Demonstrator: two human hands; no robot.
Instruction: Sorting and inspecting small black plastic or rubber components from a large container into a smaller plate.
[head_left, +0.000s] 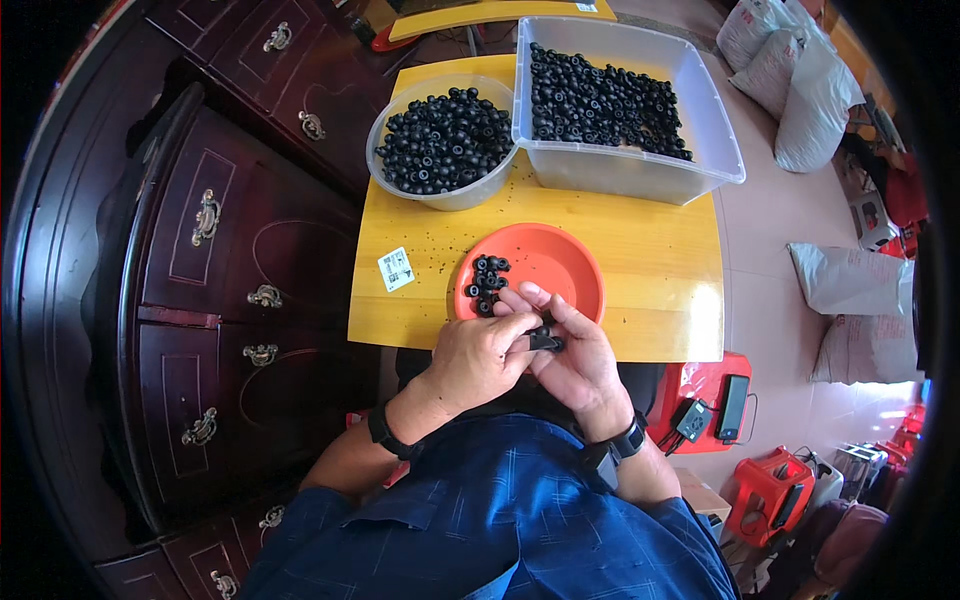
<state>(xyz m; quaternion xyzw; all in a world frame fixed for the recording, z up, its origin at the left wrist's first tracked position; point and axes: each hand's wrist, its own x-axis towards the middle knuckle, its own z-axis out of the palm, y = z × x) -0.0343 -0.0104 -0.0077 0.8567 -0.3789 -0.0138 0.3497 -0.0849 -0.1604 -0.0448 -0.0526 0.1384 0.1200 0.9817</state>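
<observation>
My left hand [478, 358] and my right hand [580, 368] meet over the near rim of an orange-red bowl [560, 262]. In my right hand's fingers are small round black parts [543, 338], apparently of rubber or plastic. The left hand's fingers are pinched together against these parts; what they grip is mostly hidden behind the fingers. Several loose black ring-like parts [486, 280] lie in the left side of the bowl. Beyond it stand a round clear tub [455, 198] and a rectangular clear bin [620, 172], both holding many similar black parts.
The yellow table [660, 290] carries a white label [396, 268] and scattered dark crumbs. A dark wooden cabinet [225, 270] stands close on the left. At right, a red stool [690, 385] holds a phone [733, 405] and a small device; white sacks [815, 110] stand on the floor.
</observation>
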